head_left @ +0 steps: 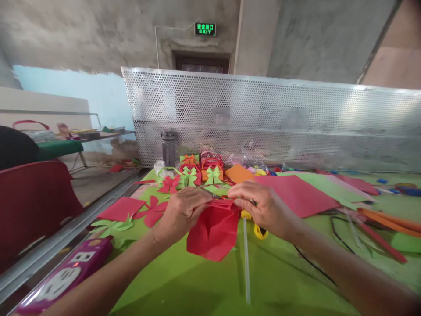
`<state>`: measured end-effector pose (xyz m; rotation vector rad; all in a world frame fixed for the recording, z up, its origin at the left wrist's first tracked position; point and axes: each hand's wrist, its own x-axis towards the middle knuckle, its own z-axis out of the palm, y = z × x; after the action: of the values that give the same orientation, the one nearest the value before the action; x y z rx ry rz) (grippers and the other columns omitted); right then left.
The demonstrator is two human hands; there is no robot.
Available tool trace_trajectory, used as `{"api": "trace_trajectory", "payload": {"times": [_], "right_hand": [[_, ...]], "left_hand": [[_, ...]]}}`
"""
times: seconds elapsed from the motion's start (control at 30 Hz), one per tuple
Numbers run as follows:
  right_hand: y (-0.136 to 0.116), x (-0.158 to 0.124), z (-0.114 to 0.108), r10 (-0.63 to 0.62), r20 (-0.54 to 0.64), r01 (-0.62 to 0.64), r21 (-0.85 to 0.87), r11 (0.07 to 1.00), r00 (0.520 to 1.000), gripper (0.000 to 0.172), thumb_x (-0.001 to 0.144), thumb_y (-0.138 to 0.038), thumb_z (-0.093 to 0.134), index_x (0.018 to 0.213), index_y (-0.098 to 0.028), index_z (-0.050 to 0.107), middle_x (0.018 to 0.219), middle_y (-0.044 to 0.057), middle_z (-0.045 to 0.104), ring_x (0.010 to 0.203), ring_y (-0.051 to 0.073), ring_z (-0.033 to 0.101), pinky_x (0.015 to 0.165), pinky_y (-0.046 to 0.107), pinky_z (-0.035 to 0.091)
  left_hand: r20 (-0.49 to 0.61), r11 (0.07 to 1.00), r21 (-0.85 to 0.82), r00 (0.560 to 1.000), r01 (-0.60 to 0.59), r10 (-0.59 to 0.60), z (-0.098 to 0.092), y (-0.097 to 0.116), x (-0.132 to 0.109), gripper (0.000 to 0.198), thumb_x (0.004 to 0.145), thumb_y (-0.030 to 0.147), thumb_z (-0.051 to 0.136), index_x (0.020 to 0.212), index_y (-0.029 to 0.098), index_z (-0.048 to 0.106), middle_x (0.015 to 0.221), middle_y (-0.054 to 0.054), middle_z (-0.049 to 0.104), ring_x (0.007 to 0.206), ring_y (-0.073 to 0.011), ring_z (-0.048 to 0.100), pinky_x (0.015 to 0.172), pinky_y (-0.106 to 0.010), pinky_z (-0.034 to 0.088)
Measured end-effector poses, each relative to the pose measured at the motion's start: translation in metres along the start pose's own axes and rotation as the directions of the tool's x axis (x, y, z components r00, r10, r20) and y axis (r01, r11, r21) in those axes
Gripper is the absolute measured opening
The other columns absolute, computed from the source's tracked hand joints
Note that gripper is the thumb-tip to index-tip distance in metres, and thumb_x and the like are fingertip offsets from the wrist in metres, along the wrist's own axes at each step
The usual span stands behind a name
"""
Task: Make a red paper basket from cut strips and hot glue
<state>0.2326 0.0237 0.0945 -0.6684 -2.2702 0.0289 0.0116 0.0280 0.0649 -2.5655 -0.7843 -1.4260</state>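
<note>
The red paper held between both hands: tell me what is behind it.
Past the red paper, between the left hand and right hand, a light green bow cutout shows farther back. Whatever lies directly behind the red paper is covered and cannot be seen.

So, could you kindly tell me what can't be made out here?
In the head view:
Red paper: far side hidden by its near face.
Yellow-and-black tool: partly behind the right hand, so its shape is unclear.
Red chair: cut off by the left edge.
Two grey patches on the perforated panel: blurred.
</note>
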Motion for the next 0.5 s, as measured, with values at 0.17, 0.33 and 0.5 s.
{"api": "trace_trajectory", "payload": {"times": [0.17, 0.33, 0.5], "right_hand": [[-0.003, -0.001, 0.003, -0.163, 0.021, 0.164, -0.120, 0.979, 0.986, 0.012, 0.088, -0.013, 0.051, 0.090, -0.015, 0.063, 0.088, 0.008, 0.070, 0.082, 0.018, 0.062, 0.075, 0.037, 0.045], [-0.008, -0.002, 0.004, -0.206, 0.015, 0.205, -0.202, 0.958, 0.978, 0.015, 0.086, -0.008, 0.051, 0.080, -0.014, 0.063, 0.083, 0.006, 0.069, 0.081, 0.018, 0.062, 0.078, 0.036, 0.042], [-0.011, -0.005, 0.008, -0.219, 0.029, 0.219, -0.259, 0.941, 0.975, 0.018, 0.082, -0.001, 0.050, 0.079, -0.013, 0.063, 0.083, 0.007, 0.069, 0.081, 0.017, 0.062, 0.082, 0.036, 0.041]], "left_hand": [[-0.002, 1.000, 0.003, 1.000, 0.006, -0.006, 0.002, -0.003, -0.002, 0.014, 0.085, 0.012, 0.052, 0.086, 0.015, 0.066, 0.083, -0.006, 0.071, 0.077, -0.0162, 0.066, 0.067, -0.028, 0.053], [-0.002, 0.999, 0.044, 1.000, 0.013, -0.013, 0.003, -0.002, -0.003, 0.013, 0.085, 0.014, 0.053, 0.085, 0.015, 0.066, 0.082, -0.007, 0.071, 0.076, -0.0166, 0.066, 0.067, -0.029, 0.054], [0.054, 0.985, 0.142, 0.994, -0.100, 0.093, 0.005, 0.005, -0.002, 0.011, 0.086, 0.016, 0.053, 0.087, 0.014, 0.064, 0.082, -0.007, 0.071, 0.073, -0.0168, 0.063, 0.067, -0.032, 0.051]]}}
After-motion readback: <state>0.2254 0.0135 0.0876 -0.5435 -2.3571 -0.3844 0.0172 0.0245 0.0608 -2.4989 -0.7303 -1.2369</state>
